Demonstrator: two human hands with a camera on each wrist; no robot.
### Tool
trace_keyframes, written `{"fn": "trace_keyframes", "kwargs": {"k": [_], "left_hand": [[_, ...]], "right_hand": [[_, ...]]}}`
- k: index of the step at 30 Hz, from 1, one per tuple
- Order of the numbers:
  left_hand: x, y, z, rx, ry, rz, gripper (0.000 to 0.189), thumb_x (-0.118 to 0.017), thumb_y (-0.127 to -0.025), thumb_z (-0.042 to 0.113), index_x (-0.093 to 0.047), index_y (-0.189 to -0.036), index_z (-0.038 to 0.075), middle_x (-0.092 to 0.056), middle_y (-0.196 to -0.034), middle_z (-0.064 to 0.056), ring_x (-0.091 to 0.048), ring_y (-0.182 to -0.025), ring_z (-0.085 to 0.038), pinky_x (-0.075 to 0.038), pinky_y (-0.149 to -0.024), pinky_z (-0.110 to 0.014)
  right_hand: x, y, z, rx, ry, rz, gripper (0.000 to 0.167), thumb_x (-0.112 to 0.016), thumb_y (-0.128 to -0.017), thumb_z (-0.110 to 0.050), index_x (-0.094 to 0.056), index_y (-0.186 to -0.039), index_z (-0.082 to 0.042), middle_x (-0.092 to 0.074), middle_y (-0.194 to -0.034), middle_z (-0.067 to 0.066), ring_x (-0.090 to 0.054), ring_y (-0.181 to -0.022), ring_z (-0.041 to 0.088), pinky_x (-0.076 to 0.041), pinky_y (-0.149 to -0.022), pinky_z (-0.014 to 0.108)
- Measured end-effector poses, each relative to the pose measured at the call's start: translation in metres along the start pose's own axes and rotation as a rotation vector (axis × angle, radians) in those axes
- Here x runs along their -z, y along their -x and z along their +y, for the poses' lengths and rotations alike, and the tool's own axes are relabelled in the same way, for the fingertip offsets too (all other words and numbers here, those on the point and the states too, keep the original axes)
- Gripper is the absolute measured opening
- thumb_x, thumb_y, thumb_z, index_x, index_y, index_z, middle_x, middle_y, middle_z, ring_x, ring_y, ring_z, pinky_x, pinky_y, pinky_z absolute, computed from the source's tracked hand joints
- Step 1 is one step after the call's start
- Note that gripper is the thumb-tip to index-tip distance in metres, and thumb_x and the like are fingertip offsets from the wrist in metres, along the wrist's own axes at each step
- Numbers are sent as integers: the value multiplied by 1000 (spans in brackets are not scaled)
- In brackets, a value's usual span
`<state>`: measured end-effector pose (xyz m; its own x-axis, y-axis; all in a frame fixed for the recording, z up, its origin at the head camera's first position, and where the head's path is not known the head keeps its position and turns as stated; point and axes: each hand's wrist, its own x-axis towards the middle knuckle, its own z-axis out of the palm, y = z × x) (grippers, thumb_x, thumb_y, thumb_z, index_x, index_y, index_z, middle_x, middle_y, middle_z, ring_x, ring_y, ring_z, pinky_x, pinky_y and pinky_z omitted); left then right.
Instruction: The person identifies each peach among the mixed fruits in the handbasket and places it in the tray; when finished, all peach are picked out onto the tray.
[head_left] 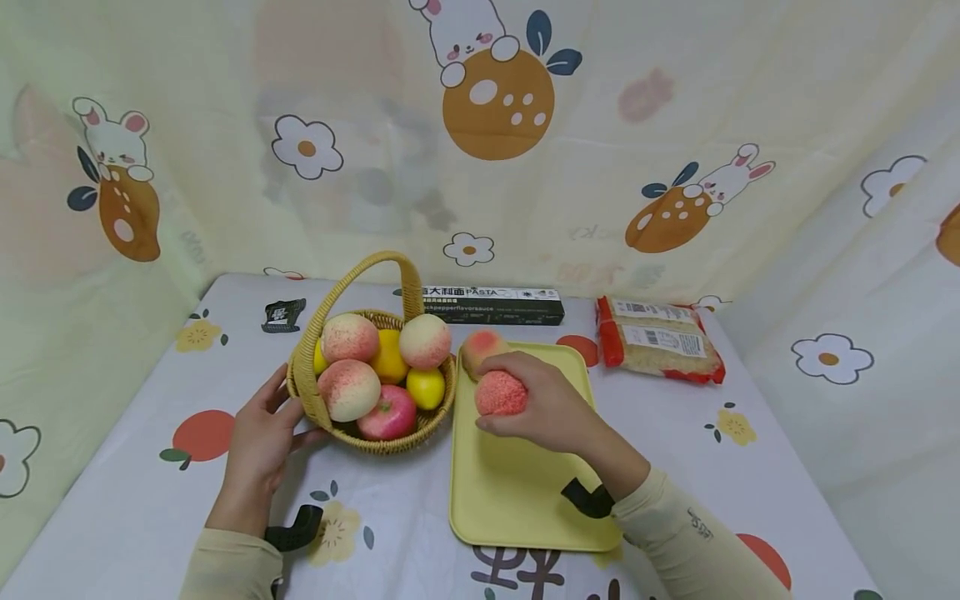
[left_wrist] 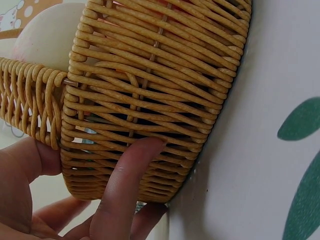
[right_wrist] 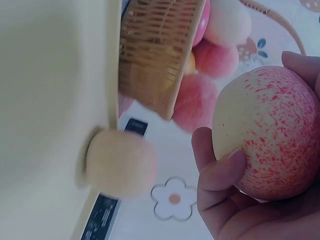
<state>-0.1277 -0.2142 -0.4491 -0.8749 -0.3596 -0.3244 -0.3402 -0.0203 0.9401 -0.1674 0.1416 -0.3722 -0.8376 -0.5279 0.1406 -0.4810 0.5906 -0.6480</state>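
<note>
My right hand (head_left: 543, 400) grips a peach (head_left: 501, 393) above the pale yellow tray (head_left: 525, 500). The right wrist view shows thumb and fingers curled round this cream-and-pink peach (right_wrist: 272, 130). A second peach (head_left: 482, 346) sits in the tray's far left corner, partly behind my hand. Left of the tray stands a wicker basket (head_left: 390, 446) with a tall handle, full of fruit. My left hand (head_left: 258, 442) holds the basket's left side, its digits spread against the woven wall (left_wrist: 150, 90) and the handle base. Part of that hand is hidden behind the basket.
In the basket lie several peaches (head_left: 350, 337), a pink-red apple (head_left: 387, 412), a lemon (head_left: 426, 388) and an orange-yellow fruit (head_left: 390, 358). Behind stand a black-and-white pasta box (head_left: 495, 308) and a small black packet (head_left: 283, 316). A red-edged bag (head_left: 660, 337) lies back right.
</note>
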Motion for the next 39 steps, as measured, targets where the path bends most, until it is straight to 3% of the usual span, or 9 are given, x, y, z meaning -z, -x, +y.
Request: {"fn": "trace_keyframes", "kwargs": {"k": [7,13,20,25,39], "left_hand": [[-1,1,2,5,-2,4,73,-64,-105,26,-27,-168,37,-34,-173,-8,-55,-138,-33,-67,-75,-31],[-1,1,4,1,-6,12,73,-65,-104,26,-30,-167,37,-37,-171,-7,-61,-129,-29,-67,-77,-30],[0,2,5,2,-12,9,73,-65,-104,28,-29,-168,35,-36,-172,-8,-58,-135,-32,-67,-79,-31],[0,2,4,8,-15,6,74,-65,-104,30,-27,-168,35,-35,-172,-9,-55,-140,-34,-67,-78,-31],[0,0,2,0,-16,17,75,-63,-104,24,-26,-169,34,-35,-172,-9,-54,-140,-35,-67,-77,-32]], "right_hand": [[14,12,17,-90,-18,18,57,-90,-81,-33,-68,-132,-21,-70,-130,-1,-63,-112,20,-60,-90,35],[21,12,43,-141,17,41,59,-90,-82,-36,-67,-133,-18,-68,-133,5,-63,-115,26,-62,-90,41],[25,-2,83,-214,64,26,56,-87,-85,-38,-66,-132,-18,-68,-134,7,-62,-116,27,-59,-94,45],[23,-15,100,-215,127,3,59,-86,-84,-38,-67,-133,-13,-69,-131,9,-62,-115,29,-60,-96,49],[18,-41,126,-271,190,-53,61,-86,-84,-42,-66,-134,-11,-72,-122,10,-64,-106,28,-60,-92,45]]}}
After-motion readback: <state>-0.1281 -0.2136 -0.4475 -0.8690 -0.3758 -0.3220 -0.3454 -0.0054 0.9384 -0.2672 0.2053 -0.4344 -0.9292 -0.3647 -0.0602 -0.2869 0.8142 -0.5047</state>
